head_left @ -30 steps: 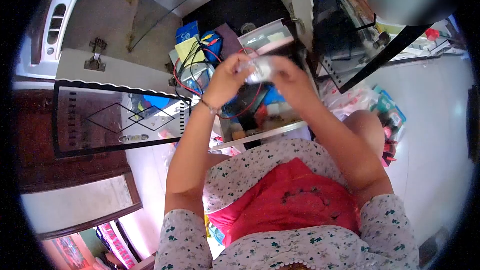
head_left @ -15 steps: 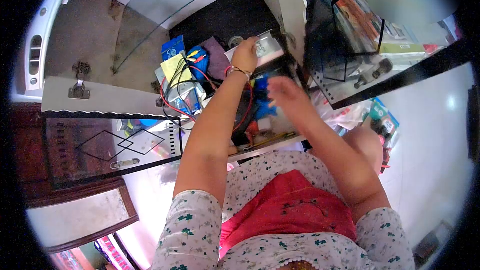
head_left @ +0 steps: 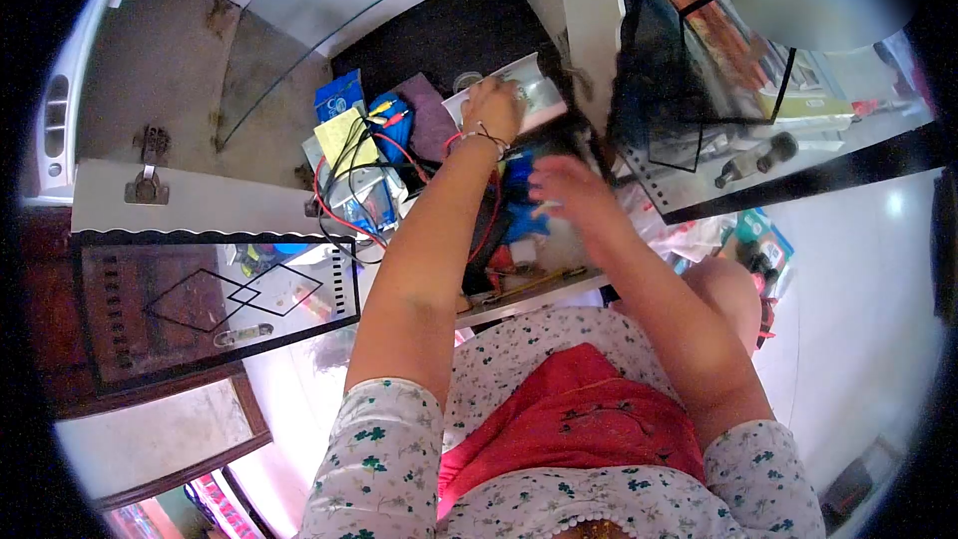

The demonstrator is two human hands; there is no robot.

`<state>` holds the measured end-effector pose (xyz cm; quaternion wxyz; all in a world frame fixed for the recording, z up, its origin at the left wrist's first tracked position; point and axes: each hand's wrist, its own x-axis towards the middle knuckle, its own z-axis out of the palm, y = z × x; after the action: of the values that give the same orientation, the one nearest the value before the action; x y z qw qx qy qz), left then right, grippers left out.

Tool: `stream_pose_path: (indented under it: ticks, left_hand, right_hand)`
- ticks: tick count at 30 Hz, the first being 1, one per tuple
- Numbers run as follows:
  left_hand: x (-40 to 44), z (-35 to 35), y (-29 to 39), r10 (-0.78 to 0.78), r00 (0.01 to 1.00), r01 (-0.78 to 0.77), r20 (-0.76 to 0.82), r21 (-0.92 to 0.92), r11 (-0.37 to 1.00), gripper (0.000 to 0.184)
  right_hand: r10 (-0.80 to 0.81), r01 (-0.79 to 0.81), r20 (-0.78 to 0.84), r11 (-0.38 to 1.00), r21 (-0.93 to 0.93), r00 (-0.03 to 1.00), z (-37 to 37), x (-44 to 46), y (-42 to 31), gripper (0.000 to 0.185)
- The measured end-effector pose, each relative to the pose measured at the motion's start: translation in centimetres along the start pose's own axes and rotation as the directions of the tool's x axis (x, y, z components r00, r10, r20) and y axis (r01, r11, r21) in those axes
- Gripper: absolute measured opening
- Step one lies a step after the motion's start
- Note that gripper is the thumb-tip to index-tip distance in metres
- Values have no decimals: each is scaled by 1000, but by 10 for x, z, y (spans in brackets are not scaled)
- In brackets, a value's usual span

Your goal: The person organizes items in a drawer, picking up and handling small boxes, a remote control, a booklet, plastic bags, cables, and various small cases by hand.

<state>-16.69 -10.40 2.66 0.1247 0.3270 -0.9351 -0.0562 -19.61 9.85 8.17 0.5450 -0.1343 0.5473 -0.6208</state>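
Open cabinet (head_left: 574, 0) ahead, holding a tangle of cables (head_left: 349, 155) and, farther right, a white tray (head_left: 547, 105). Left hand (head_left: 494, 110) at the tray's left part, fingers bent, slightly apart; cannot tell whether they grip anything. Right hand (head_left: 574, 195) blurred, nearer the body, fingers loosely curled, any hold unclear.

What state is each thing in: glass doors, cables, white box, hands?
Left glass door: open
Right glass door: open
Cables: loose, looped
White box: partly covered, lid state unclear
Left hand: at the box, grip unclear
Right hand: looks open, blurred
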Motion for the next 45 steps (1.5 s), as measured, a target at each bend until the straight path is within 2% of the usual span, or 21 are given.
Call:
stream_pose_path:
  ticks: [2, 6, 9, 11, 12, 14, 15, 17, 21, 23, 24, 26, 29, 33, 36, 38, 41, 45]
  left_hand:
    - [-3, -3, 0, -5, 1000, 6, 23, -11, 1000, 34]
    - [-1, -2, 2, -1, 998, 0, 55, 16, 1000, 40]
    - [-1, 7, 1, -12, 1000, 14, 27, -49, 999, 41]
    - [-4, 14, -4, 55, 991, -72, -120, -139, 988, 40]
    - [-8, 10, -3, 57, 991, -73, -118, -137, 988, 40]
    - [-18, 0, -1, 201, 960, -221, -193, -84, 972, 37]
    - [-20, -2, -1, 201, 960, -220, -193, -84, 972, 37]
    - [-25, -5, 0, 359, 920, -356, -159, 51, 933, 40]
    - [-34, -7, 12, 251, 967, -251, -48, 0, 968, 39]
    - [-37, -12, 20, 238, 971, -236, -31, 70, 969, 34]
    - [-36, -10, 20, 239, 970, -237, -30, 68, 969, 34]
    - [-36, -7, 18, 299, 953, -295, -56, 66, 953, 20]
    - [-33, 0, 19, 314, 948, -312, -52, 35, 949, 17]
    - [-36, 4, 18, 270, 963, -270, -25, -4, 963, 24]
    - [-38, 3, 16, 241, 965, -244, -100, -26, 969, 28]
    - [-37, -5, 12, 218, 974, -226, -60, -217, 950, 30]
    - [-31, -8, 0, 256, 955, -289, -150, -279, 916, 24]
    - [-32, -6, -6, 168, 971, -207, -169, -247, 947, 26]
  right_hand:
    - [-1, -1, 95, 1000, 18, 996, 2, -2, 0, 32]
    - [15, -16, 81, 1000, 8, 997, 6, -3, -1, 32]
    - [11, -12, 65, 1000, 24, 998, 8, -4, -2, 32]
    - [-33, 31, 98, 999, 29, 995, 8, -6, -2, 32]
    - [-33, 30, 97, 999, 33, 995, 9, -6, -2, 32]
    - [-16, 15, 91, 1000, 17, 996, 11, -8, -5, 32]
    - [-16, 15, 92, 1000, 17, 996, 11, -9, -6, 32]
    - [-44, 37, 117, 997, 62, 992, 12, -13, -6, 24]
    - [-34, 27, 108, 997, 66, 994, 12, -14, -5, 24]
    - [-20, 14, 87, 998, 62, 996, 11, -12, -4, 23]
    - [-19, 13, 85, 998, 63, 996, 10, -11, -4, 23]
    - [-23, 21, 88, 1000, 22, 996, 9, -11, -3, 30]
    - [-19, 16, 98, 999, 33, 995, 10, -12, -4, 29]
    - [-17, 15, 107, 1000, 26, 994, 11, -12, -5, 28]
    - [-12, 9, 94, 999, 34, 995, 12, -13, -5, 28]
    - [-28, 21, 110, 998, 65, 993, 14, -18, -10, 28]
    - [-17, 10, 128, 999, 53, 992, 15, -18, -10, 30]
    - [-25, 21, 139, 999, 31, 990, 16, -16, -10, 30]
